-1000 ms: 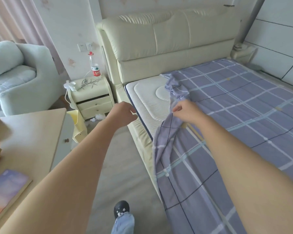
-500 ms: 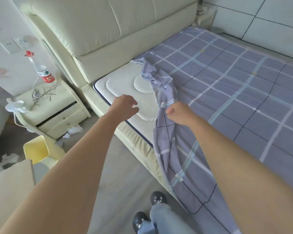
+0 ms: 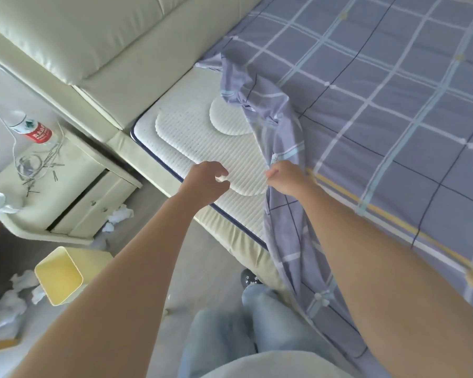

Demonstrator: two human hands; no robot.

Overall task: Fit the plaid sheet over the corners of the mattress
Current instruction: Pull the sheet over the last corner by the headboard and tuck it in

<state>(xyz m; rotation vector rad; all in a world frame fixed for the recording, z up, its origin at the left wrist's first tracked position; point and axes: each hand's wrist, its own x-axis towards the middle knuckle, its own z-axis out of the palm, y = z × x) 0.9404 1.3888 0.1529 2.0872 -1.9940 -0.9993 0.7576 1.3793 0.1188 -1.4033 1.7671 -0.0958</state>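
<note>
The purple plaid sheet covers most of the bed, but its near head-end corner is bunched into a folded ridge. That leaves the white quilted mattress corner bare beside the headboard. My right hand grips the bunched edge of the sheet where it drapes over the bed's side. Just left of it, my left hand hovers over the bare mattress edge with fingers loosely curled, holding nothing.
A cream padded headboard rises behind the bare corner. A cream nightstand with a water bottle stands to the left. A yellow bin and crumpled tissues lie on the floor. My legs stand against the bed's side.
I have stepped closer to the head of the bed and now look down on the bare corner. Both hands stay near the mattress edge, the right still gripping the sheet.
</note>
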